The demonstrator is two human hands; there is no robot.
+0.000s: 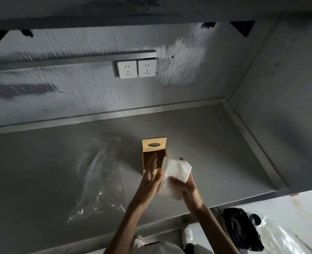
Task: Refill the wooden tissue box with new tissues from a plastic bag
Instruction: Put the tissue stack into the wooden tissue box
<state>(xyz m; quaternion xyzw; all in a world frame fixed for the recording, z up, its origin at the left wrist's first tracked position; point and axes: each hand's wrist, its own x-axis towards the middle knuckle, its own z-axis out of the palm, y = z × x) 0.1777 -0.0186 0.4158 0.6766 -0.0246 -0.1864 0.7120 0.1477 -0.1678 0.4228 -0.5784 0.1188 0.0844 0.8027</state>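
Tissue stack (pixel 175 177) out of plastic bag (pixel 98 180), clutched in right hand (pixel 185 187). Left hand (pixel 151 176) flat, fingers spread, steadying stack. Wooden tissue box (pixel 153 154) at 12 o'clock of hands, lid up, cavity looks empty. Bag lies at 9 o'clock. Left: insert stack, close lid.

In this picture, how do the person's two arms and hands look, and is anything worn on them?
Both forearms are bare, with no sleeve in view. The left hand and right hand wear no gloves; I see no watch, ring or bracelet. The dim light hides finer marks.
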